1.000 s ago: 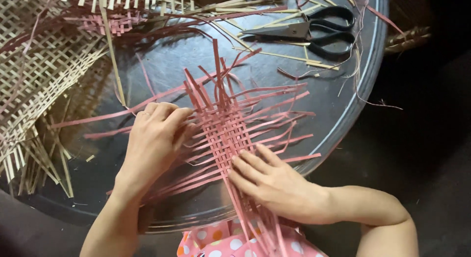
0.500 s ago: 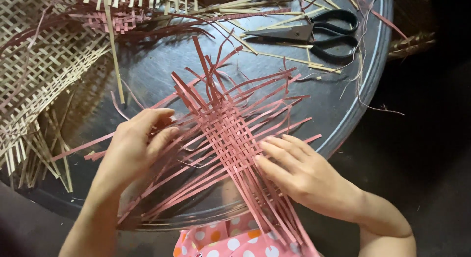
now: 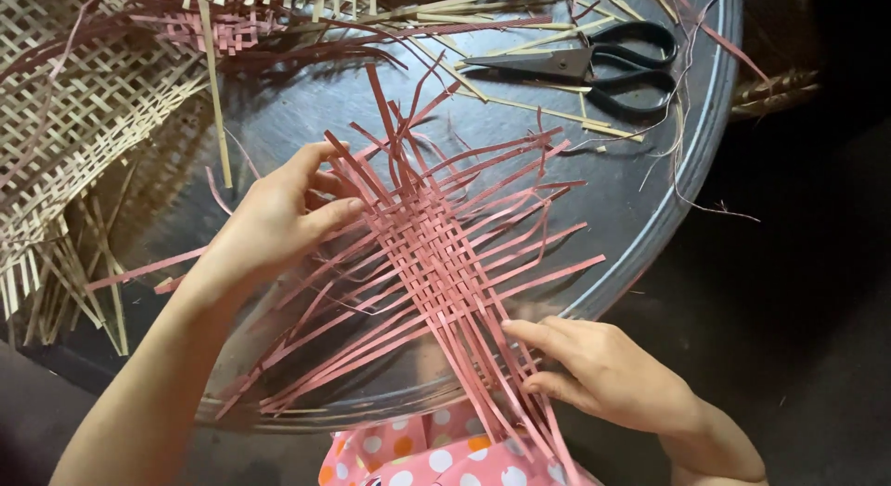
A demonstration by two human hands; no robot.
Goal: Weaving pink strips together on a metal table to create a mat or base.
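While weave point(image 3: 436, 263) lies flat | L hand point(image 3: 278, 221) pinches strips | R hand point(image 3: 603, 370) presses, fingers apart

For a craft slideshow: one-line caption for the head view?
Both hands, left hand and right hand, steady a pink strip weave on a round metal tray.

The bare left forearm rises from the lower left corner of the frame toward the centre, wrist straight, ending in the left hand point(image 3: 274, 221) left of the middle — palm down, fingers curled loosely, thumb and forefinger stretched up and to the right. The right forearm enters at the lower right corner, bent at the wrist; the right hand point(image 3: 603, 370) lies low and right of centre, back upward, fingers together and pointing left — tips pressed flat.
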